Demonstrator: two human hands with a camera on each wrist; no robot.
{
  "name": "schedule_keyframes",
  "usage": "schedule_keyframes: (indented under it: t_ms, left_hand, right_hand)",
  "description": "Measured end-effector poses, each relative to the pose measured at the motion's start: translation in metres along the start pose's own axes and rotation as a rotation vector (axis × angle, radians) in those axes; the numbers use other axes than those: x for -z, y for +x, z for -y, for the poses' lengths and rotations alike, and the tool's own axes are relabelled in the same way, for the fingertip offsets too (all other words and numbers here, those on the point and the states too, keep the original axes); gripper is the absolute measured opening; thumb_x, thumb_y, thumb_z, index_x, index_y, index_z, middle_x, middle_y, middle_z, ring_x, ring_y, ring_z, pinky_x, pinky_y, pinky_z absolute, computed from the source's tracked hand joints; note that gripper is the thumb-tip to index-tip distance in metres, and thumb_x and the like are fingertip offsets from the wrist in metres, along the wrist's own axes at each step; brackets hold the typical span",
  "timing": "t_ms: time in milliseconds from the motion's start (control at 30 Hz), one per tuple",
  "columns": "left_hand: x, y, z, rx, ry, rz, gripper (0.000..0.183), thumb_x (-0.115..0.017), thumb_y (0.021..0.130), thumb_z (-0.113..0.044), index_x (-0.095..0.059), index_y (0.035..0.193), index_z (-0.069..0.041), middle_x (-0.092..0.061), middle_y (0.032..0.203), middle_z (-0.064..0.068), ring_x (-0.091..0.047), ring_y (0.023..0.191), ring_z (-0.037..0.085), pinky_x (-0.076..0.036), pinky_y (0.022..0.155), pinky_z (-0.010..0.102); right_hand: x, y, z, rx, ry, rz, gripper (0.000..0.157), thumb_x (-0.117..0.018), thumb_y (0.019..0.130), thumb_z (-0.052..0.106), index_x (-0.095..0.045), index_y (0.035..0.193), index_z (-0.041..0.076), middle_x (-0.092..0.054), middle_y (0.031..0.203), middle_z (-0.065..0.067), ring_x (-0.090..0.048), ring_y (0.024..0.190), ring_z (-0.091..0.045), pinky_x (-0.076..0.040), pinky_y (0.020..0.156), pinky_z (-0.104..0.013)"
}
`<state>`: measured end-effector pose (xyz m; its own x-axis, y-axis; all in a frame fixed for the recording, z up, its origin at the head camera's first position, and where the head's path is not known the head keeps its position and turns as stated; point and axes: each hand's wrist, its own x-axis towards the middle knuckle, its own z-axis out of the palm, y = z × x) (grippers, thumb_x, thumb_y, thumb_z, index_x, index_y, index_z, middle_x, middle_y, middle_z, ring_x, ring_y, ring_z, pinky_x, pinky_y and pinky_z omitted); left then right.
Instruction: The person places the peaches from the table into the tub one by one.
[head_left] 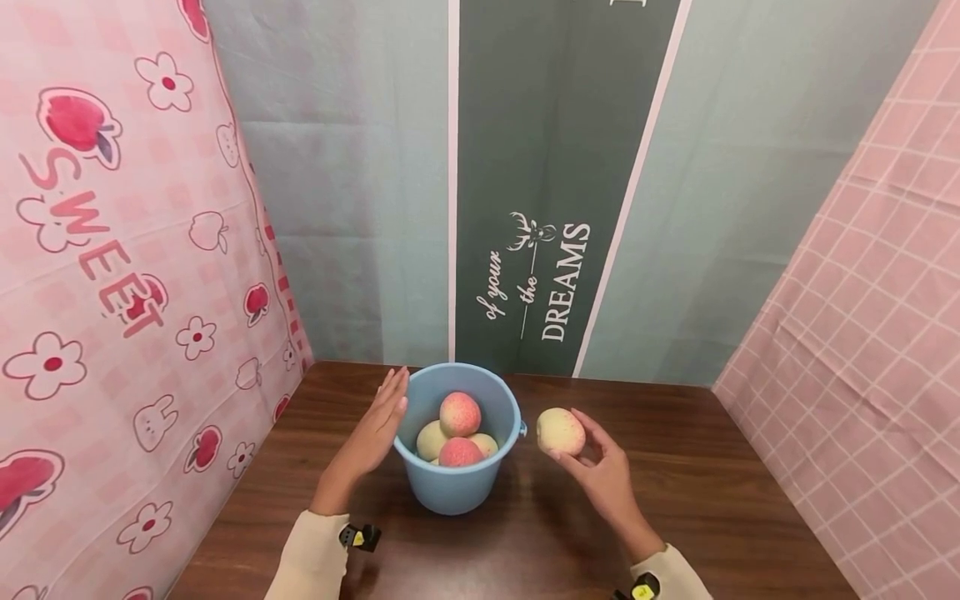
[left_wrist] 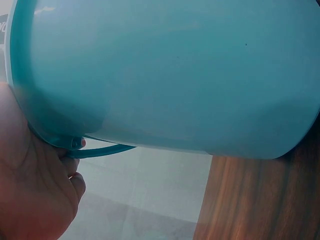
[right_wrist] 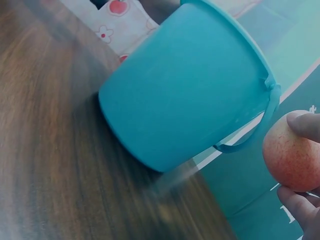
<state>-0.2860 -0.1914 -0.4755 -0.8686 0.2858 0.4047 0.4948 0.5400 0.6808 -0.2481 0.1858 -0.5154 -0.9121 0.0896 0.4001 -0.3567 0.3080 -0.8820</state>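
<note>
A light blue bucket [head_left: 454, 492] stands upright on the table, with several red and yellow apples [head_left: 460, 414] inside. My left hand [head_left: 372, 429] is at the bucket's left side, its fingers extended along the rim; in the left wrist view the palm [left_wrist: 35, 185] lies close to the rim and the handle's end. To the right of the bucket, my right hand [head_left: 603, 471] holds a yellow apple with a red blush [head_left: 560, 431] between thumb and fingers, above the table. The right wrist view shows the red-speckled side of this apple [right_wrist: 292, 157].
The dark wood table [head_left: 675, 508] ends at a grey-green curtain [head_left: 360, 250] with a dark printed panel. A pink fruit-print cloth [head_left: 150, 400] hangs at the left, a pink checked cloth [head_left: 862, 333] at the right. The bucket's handle [right_wrist: 250, 140] hangs on its far side.
</note>
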Motion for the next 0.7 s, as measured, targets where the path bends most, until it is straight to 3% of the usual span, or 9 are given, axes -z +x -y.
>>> schedule_keyframes:
  t_ms: [133, 333, 700]
  left_hand:
    - [0.001, 0.000, -0.001, -0.004, 0.001, 0.001, 0.055, -0.029, 0.104, -0.036, -0.022, 0.150, -0.007, -0.013, 0.157, 0.000, 0.000, 0.144, 0.022, -0.011, 0.109, 0.059]
    - [0.000, -0.001, -0.003, 0.009, -0.003, -0.005, 0.050, -0.032, 0.104, -0.028, -0.021, 0.150, -0.009, -0.013, 0.156, -0.004, -0.001, 0.144, 0.021, -0.009, 0.111, 0.056]
    - [0.000, -0.001, -0.002, -0.008, 0.013, 0.009, 0.049, -0.033, 0.104, -0.021, -0.020, 0.150, -0.010, -0.013, 0.157, 0.001, 0.000, 0.144, 0.022, -0.008, 0.110, 0.058]
  right_hand:
    - [0.002, 0.003, 0.009, -0.001, 0.013, -0.005, 0.071, -0.084, 0.070, 0.023, -0.054, 0.133, 0.017, -0.054, 0.133, -0.002, -0.054, 0.117, -0.023, -0.051, 0.081, -0.030]
    - [0.004, 0.001, 0.048, 0.005, 0.045, 0.017, 0.069, -0.082, 0.072, 0.014, -0.052, 0.134, 0.009, -0.053, 0.134, -0.007, -0.051, 0.120, -0.027, -0.050, 0.082, -0.032]
    - [-0.004, -0.002, 0.076, 0.036, 0.101, 0.047, 0.069, -0.083, 0.072, 0.015, -0.052, 0.134, 0.012, -0.054, 0.133, -0.005, -0.053, 0.118, -0.026, -0.052, 0.079, -0.033]
